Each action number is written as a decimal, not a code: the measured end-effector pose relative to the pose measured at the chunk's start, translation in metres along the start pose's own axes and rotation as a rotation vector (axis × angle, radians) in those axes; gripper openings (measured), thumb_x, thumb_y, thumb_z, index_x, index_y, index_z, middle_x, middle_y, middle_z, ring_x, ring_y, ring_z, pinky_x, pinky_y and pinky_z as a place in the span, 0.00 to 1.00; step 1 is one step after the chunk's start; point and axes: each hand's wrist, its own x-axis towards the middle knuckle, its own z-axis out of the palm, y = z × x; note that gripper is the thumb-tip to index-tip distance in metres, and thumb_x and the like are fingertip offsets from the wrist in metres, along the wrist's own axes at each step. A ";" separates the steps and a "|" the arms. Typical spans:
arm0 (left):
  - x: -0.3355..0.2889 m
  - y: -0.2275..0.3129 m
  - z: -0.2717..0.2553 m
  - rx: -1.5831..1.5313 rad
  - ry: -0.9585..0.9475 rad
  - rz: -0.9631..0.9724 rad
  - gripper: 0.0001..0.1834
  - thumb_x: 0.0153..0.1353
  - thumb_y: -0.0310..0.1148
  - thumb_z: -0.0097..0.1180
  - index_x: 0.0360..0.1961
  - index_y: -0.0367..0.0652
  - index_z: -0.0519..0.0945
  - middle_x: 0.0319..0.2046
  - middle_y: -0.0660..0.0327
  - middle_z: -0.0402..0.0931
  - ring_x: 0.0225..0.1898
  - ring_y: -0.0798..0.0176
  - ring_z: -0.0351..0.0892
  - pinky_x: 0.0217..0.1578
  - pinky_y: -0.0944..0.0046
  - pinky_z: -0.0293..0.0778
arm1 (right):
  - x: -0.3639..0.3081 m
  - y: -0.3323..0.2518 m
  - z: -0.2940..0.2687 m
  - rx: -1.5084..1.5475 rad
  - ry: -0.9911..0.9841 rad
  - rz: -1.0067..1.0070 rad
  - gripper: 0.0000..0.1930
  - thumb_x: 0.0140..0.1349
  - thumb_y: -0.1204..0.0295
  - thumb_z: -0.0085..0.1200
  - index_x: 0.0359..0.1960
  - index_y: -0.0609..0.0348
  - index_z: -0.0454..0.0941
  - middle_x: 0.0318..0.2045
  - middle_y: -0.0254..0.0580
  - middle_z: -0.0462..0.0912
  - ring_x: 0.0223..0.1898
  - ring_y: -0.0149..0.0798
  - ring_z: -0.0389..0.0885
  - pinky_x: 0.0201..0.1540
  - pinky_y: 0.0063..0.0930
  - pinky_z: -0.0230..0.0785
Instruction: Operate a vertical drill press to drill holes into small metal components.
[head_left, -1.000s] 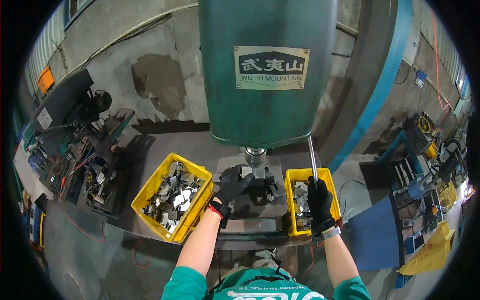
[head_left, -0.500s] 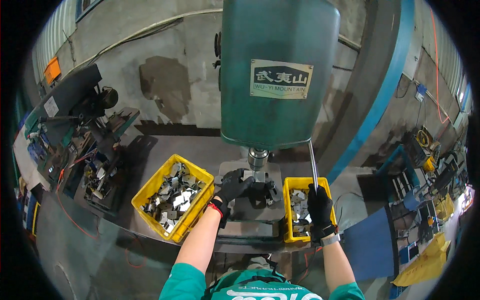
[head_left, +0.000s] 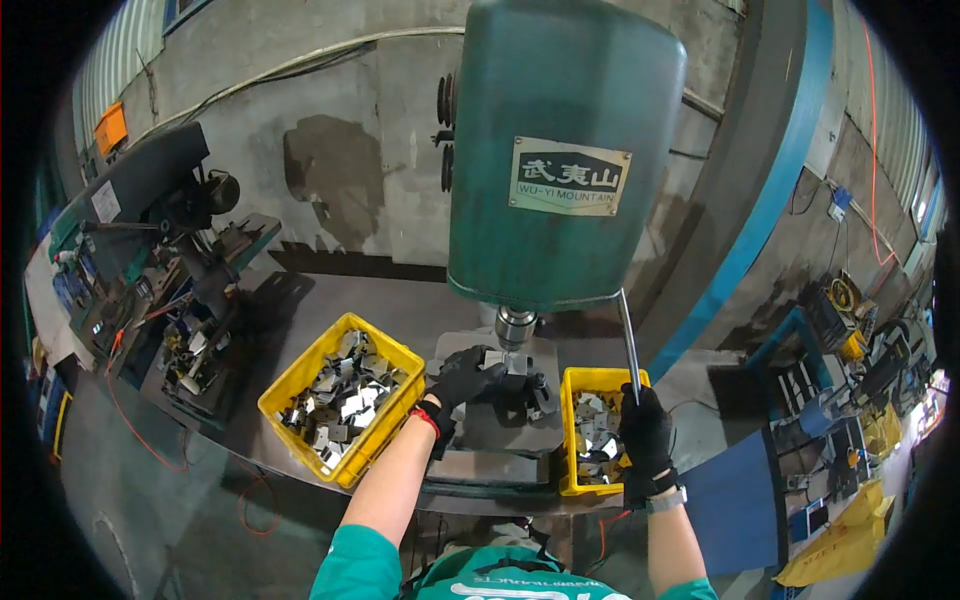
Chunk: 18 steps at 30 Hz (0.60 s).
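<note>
My left hand [head_left: 466,377], in a black glove, pinches a small silvery metal bracket [head_left: 493,358] at the dark holding fixture [head_left: 518,370] below the drill chuck [head_left: 515,327]. The fingers partly hide this bracket. My right hand [head_left: 647,432], also gloved in black, is wrapped round the lower end of the metal lever [head_left: 629,340] of the green drill press [head_left: 565,240]. The lever slants down from the right side of the press head. Whether a drill bit touches the bracket is too small to tell.
A yellow bin [head_left: 395,425] of bent metal pieces stands left of the press; a smaller yellow bin [head_left: 571,475] with similar pieces sits under my right forearm side. Further left is another dark machine [head_left: 200,235]. A blue panel [head_left: 730,500] lies right of the bench.
The view has shifted slightly, so the press and bins sit a little lower in the picture. Both hands keep their holds, on the bracket and on the lever.
</note>
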 end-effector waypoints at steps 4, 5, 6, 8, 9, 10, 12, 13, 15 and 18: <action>0.000 0.000 -0.003 -0.058 -0.027 -0.002 0.27 0.52 0.49 0.55 0.48 0.42 0.73 0.40 0.48 0.76 0.41 0.51 0.76 0.42 0.56 0.71 | 0.003 -0.035 -0.024 0.000 -0.076 0.077 0.06 0.57 0.74 0.53 0.35 0.60 0.77 0.25 0.45 0.81 0.29 0.44 0.81 0.29 0.29 0.70; 0.000 0.001 -0.003 -0.046 -0.014 0.014 0.26 0.53 0.48 0.55 0.49 0.44 0.73 0.40 0.48 0.76 0.41 0.51 0.76 0.42 0.55 0.71 | 0.003 -0.032 -0.023 -0.029 -0.061 0.024 0.06 0.57 0.74 0.53 0.35 0.60 0.77 0.25 0.45 0.81 0.29 0.44 0.81 0.29 0.29 0.70; 0.000 0.002 -0.003 -0.037 -0.001 0.030 0.25 0.53 0.48 0.55 0.49 0.46 0.73 0.39 0.49 0.77 0.41 0.51 0.76 0.42 0.55 0.71 | 0.004 -0.029 -0.023 -0.061 -0.046 -0.030 0.06 0.57 0.74 0.53 0.35 0.60 0.77 0.25 0.45 0.81 0.29 0.44 0.81 0.28 0.29 0.70; 0.002 0.005 -0.001 -0.051 0.008 0.044 0.24 0.53 0.47 0.55 0.48 0.47 0.74 0.40 0.49 0.77 0.41 0.50 0.76 0.43 0.55 0.71 | 0.004 -0.026 -0.024 -0.032 -0.041 -0.037 0.06 0.57 0.74 0.53 0.35 0.60 0.77 0.25 0.46 0.81 0.29 0.45 0.81 0.28 0.29 0.70; 0.002 0.008 -0.001 -0.073 0.005 0.038 0.24 0.53 0.47 0.54 0.48 0.46 0.75 0.40 0.49 0.77 0.42 0.50 0.76 0.44 0.54 0.71 | 0.003 -0.027 -0.025 0.032 -0.054 0.012 0.06 0.57 0.73 0.53 0.35 0.60 0.77 0.25 0.47 0.80 0.29 0.46 0.81 0.28 0.30 0.70; 0.003 0.009 0.000 -0.095 0.001 0.032 0.23 0.52 0.47 0.54 0.47 0.45 0.75 0.41 0.49 0.77 0.43 0.49 0.76 0.45 0.54 0.70 | 0.002 -0.027 -0.024 0.096 -0.067 0.061 0.06 0.57 0.73 0.53 0.34 0.60 0.76 0.25 0.47 0.80 0.29 0.47 0.81 0.27 0.30 0.70; 0.007 0.003 0.005 -0.054 0.024 0.043 0.22 0.53 0.46 0.54 0.47 0.47 0.75 0.41 0.50 0.77 0.43 0.49 0.76 0.45 0.55 0.71 | 0.002 -0.026 -0.024 0.005 -0.060 -0.001 0.06 0.57 0.73 0.53 0.34 0.60 0.76 0.25 0.48 0.80 0.29 0.47 0.80 0.27 0.30 0.70; 0.009 0.001 0.007 -0.035 0.035 0.050 0.22 0.53 0.46 0.54 0.47 0.47 0.75 0.41 0.51 0.77 0.43 0.49 0.76 0.45 0.55 0.71 | 0.002 -0.025 -0.023 -0.042 -0.056 -0.032 0.06 0.57 0.73 0.53 0.34 0.60 0.76 0.25 0.48 0.80 0.29 0.48 0.80 0.27 0.31 0.70; 0.008 0.001 0.009 -0.109 0.037 0.014 0.21 0.54 0.45 0.53 0.46 0.48 0.76 0.40 0.52 0.78 0.42 0.50 0.76 0.44 0.55 0.71 | 0.002 -0.023 -0.020 0.012 -0.026 -0.046 0.05 0.57 0.73 0.53 0.34 0.60 0.76 0.25 0.48 0.80 0.28 0.48 0.80 0.26 0.31 0.70; 0.009 0.002 0.011 -0.155 0.087 0.041 0.19 0.54 0.45 0.52 0.45 0.48 0.76 0.39 0.53 0.78 0.41 0.50 0.77 0.44 0.55 0.71 | 0.004 -0.034 -0.023 -0.032 -0.050 -0.045 0.05 0.58 0.74 0.52 0.35 0.60 0.76 0.26 0.47 0.80 0.29 0.46 0.80 0.28 0.29 0.70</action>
